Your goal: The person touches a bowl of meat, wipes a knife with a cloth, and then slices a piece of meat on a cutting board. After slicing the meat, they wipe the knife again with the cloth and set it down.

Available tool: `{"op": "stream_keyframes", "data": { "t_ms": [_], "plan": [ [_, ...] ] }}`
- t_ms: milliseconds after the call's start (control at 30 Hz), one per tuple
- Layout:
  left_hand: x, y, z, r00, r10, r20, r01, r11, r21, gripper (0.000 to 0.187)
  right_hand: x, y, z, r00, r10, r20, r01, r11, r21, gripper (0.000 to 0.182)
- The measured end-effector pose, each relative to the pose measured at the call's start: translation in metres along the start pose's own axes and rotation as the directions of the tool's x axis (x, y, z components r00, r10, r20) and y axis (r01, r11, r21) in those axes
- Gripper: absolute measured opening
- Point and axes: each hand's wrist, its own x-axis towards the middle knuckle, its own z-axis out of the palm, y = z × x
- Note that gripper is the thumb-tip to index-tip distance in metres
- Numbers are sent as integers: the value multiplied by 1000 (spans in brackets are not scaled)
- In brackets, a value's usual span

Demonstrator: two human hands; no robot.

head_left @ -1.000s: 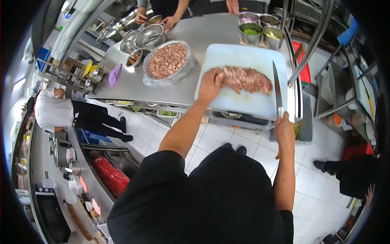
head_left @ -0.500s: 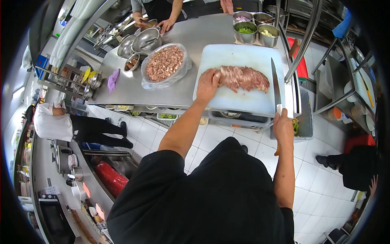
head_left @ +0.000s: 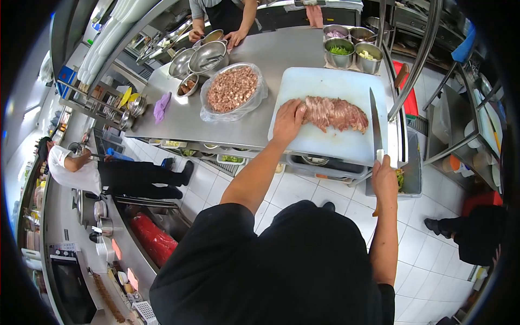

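Observation:
A slab of raw meat (head_left: 337, 115), cut into many thin slices that lean together, lies across the white cutting board (head_left: 306, 80). My left hand (head_left: 289, 120) is at the slab's left end, its fingers bent and pressed against the meat. Low at the board's right edge, my right hand (head_left: 384, 179) is closed around the pale handle of a long kitchen knife (head_left: 374, 116). The blade points away from me, right of the meat and apart from it. Left of the board stands a plastic-lined bowl of diced meat (head_left: 233, 88).
Metal containers with chopped greens (head_left: 340, 50) and pale pieces (head_left: 368, 55) stand behind the board. Metal bowls (head_left: 208, 57) and a purple cloth (head_left: 161, 107) are further left. A steel post (head_left: 417, 59) rises at right. Co-workers stand across the table (head_left: 260, 46) and at left.
My view has shifted slightly, so the table appears lower and further right. The co-worker at left has changed stance and bent an arm. My hands, knife and meat keep nearly the same arrangement.

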Motion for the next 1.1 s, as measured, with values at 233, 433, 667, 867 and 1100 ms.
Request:
{"op": "stream_keyframes", "data": {
  "t_ms": [233, 433, 667, 867, 1100],
  "plan": [
    [4, -5, 5, 999, 46, -24, -45, 998, 42, 47, -8, -6, -4, 999, 18, -30, -16, 998, 54, 26],
    [4, -2, -1, 998, 55, -20, -56, 998, -24, 47, -7, -5, -1, 999, 20, -43, -18, 999, 50, 26],
    [2, -1, -4, 999, 25, -27, -26, 999, -42, 46, -11, -9, -1, 998, 34, -59, -30, 997, 69, 26],
    [6, 2, -3, 999, 48, -26, -50, 994, -97, 45, -8, -5, 2, 994, -15, -104, 15, 1000, -1, 26],
    [-1, -5, 2, 999, 20, -41, -23, 997, -78, 42, -9, -5, 0, 998, 58, -29, -56, 997, 52, 31]
  ]
}}
